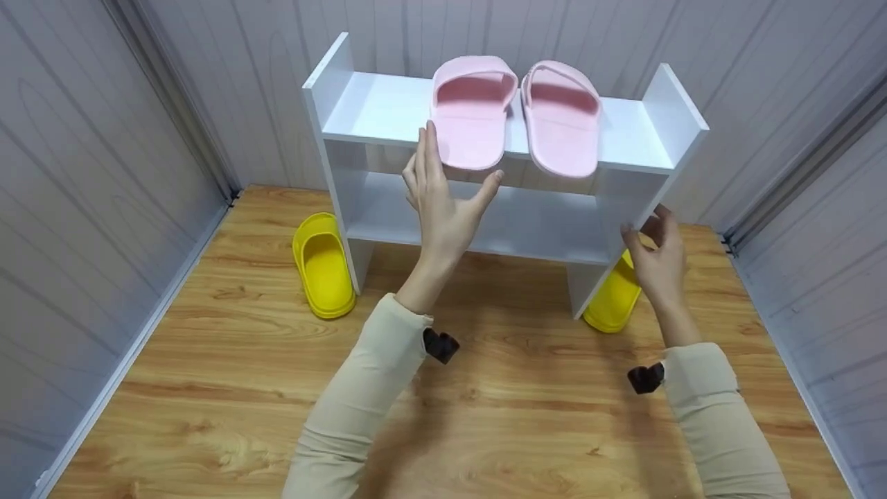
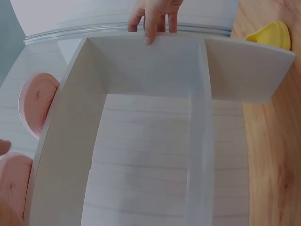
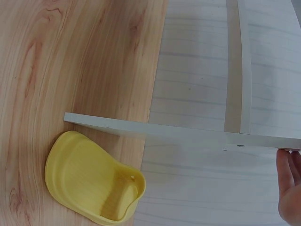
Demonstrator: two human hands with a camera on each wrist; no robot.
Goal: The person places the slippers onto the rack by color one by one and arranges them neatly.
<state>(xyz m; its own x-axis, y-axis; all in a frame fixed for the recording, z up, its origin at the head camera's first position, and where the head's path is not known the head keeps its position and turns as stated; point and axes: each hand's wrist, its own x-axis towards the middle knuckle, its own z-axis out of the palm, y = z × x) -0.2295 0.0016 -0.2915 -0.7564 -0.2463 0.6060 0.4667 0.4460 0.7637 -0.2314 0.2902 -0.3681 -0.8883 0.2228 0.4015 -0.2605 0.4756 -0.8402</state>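
A pair of pink slippers stands on the top board of a white shoe rack (image 1: 537,218), the left slipper (image 1: 472,132) and the right slipper (image 1: 565,138) both with their heel ends jutting past the front edge. My left hand (image 1: 443,215) is spread at the left slipper's heel end, straight fingers along its left side, thumb apart at the lower right. Whether it touches the slipper I cannot tell. At the rack's right side, my right hand (image 1: 658,260) grips the side panel. In the left wrist view that hand's thumb (image 2: 151,28) laps over the panel's edge.
One yellow slipper (image 1: 326,270) lies on the wooden floor (image 1: 229,388) left of the rack. Its mate (image 3: 89,179) lies outside the right panel, below my right hand. Pale panelled walls (image 1: 76,173) stand behind and on both sides.
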